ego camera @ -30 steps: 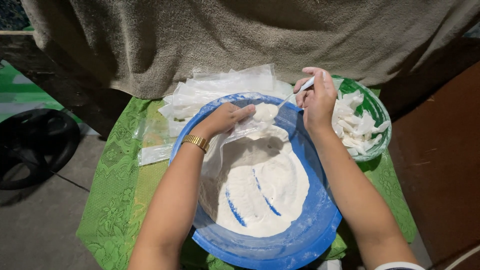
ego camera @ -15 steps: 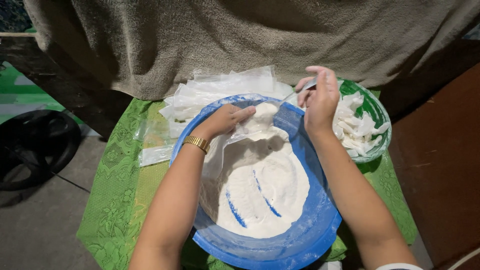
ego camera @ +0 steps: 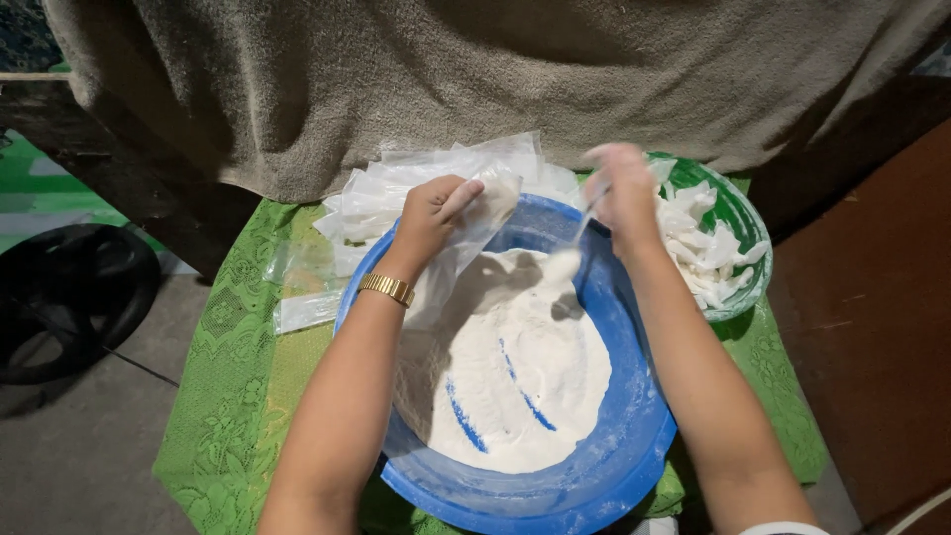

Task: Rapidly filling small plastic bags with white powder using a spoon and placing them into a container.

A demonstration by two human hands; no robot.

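Gripping a spoon [ego camera: 575, 243] in my right hand [ego camera: 624, 193], fingers closed round its thin handle, I hold its heaped bowl over the far side of the blue basin [ego camera: 614, 446]. The hand is blurred, so I cannot tell the grip more exactly. My left hand [ego camera: 436, 213] is closed too, pinching the mouth of a small clear plastic bag [ego camera: 475, 223] that hangs over the basin's far-left rim, a gold watch band [ego camera: 386, 288] on that wrist.

Judging from how things lie, the work looks partway along: the bag in my hand seems thin and nearly empty, and the white powder [ego camera: 505, 386] in the basin is down enough that blue streaks of the bottom show through where the spoon has scraped. A pile of flat clear bags [ego camera: 416, 183] lies just beyond the basin toward the table's far edge. At the far-right corner a green bowl [ego camera: 743, 213] holds a heap of white knotted packets [ego camera: 708, 248], which I take as finished ones.

The powder is fine, matt and softly ridged; the basin is round, smooth plastic, dusted white on its walls. Under everything lies a green lace-patterned cloth [ego camera: 238, 396], and a coarse brown-grey fabric [ego camera: 446, 69] hangs behind the table.
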